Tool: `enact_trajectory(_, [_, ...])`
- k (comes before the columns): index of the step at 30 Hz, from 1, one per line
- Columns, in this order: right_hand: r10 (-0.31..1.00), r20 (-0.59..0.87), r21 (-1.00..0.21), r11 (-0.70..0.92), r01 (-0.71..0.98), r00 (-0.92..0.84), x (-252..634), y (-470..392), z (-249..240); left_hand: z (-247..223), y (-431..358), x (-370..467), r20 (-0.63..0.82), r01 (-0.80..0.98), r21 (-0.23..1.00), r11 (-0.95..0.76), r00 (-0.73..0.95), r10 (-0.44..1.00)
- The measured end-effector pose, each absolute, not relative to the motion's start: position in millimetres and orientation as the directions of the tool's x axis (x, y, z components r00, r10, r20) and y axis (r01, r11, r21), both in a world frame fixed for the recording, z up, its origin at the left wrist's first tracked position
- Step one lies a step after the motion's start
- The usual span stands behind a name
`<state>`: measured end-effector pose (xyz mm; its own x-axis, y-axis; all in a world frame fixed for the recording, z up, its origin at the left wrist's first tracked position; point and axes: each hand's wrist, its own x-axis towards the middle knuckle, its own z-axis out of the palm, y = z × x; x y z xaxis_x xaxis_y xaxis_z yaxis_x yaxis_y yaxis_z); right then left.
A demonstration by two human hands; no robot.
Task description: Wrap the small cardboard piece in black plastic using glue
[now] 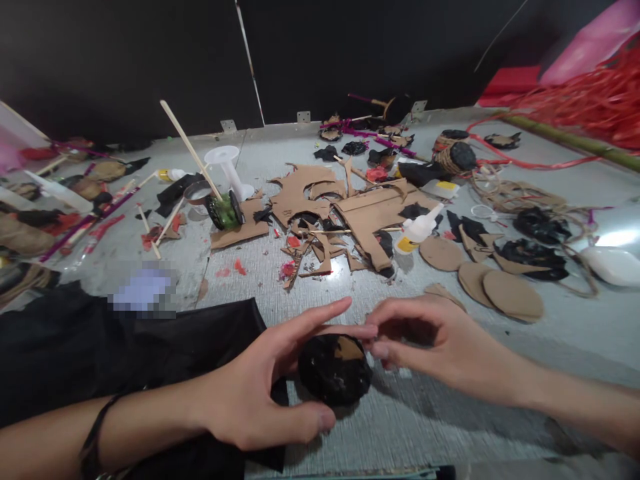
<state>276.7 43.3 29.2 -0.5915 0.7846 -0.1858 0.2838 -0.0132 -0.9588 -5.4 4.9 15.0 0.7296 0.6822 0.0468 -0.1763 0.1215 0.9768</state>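
A round piece wrapped in shiny black plastic [334,377] rests near the front of the table, with a patch of brown cardboard showing at its top. My left hand [273,377] curls around its left side, thumb below and fingers behind it. At its upper right edge, my right hand [430,340] has thumb and index finger brought together by the left fingertips; whatever may be pinched there is too small to make out. Under my left forearm lies a black plastic sheet [200,333].
Cardboard scraps [370,213] cover the middle, beside a glue bottle [419,230]. Cardboard discs [513,295] lie right. A green roll with sticks [226,212] stands left of centre. Red plastic strips [590,100] and a green pole [575,143] are at the back right.
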Motion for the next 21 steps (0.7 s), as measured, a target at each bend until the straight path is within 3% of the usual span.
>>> enact_trajectory(11, [0.658, -0.362, -0.921, -0.36, 0.147, -0.66, 282.0, 45.2, 27.5, 19.1, 5.0, -3.9, 0.06, -0.114, 0.993, 0.04, 0.751, 0.658])
enact_trajectory(21, [0.739, -0.236, -0.97, -0.221, 0.104, -0.631, 285.8, 52.1, 29.7, 17.4, 3.6, -5.2, 0.007, -0.138, 0.981, 0.136, 0.729, 0.685])
